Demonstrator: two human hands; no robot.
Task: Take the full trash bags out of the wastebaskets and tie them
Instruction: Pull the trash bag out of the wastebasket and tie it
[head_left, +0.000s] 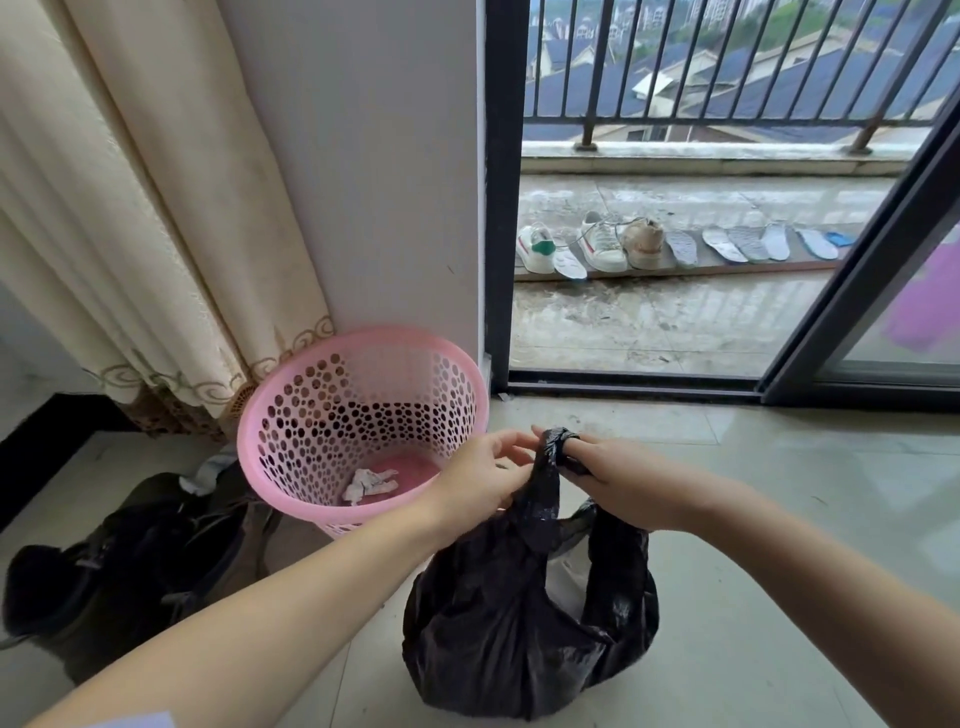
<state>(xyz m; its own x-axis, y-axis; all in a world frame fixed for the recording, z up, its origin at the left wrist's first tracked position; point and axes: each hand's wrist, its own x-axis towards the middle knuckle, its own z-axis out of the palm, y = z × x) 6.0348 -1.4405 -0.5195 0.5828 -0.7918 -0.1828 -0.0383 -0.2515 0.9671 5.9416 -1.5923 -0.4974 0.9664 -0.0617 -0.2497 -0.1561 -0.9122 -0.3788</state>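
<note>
With our left hand (485, 475) pinching the black bag (524, 613) neck and our right hand (610, 480) apparently looped in it, we should cinch the knot tight.

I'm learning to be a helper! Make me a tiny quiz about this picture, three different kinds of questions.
1. True or false: the black trash bag is still inside the pink wastebasket.
2. What is left in the bottom of the wastebasket?
A. a shoe
B. crumpled paper
C. a bottle
3. Fill in: the right hand has a finger through the bag's twisted ____.

Key
1. False: the bag sits on the floor, beside the wastebasket.
2. B
3. Top. The left hand holds the bag's neck just below it.
</note>
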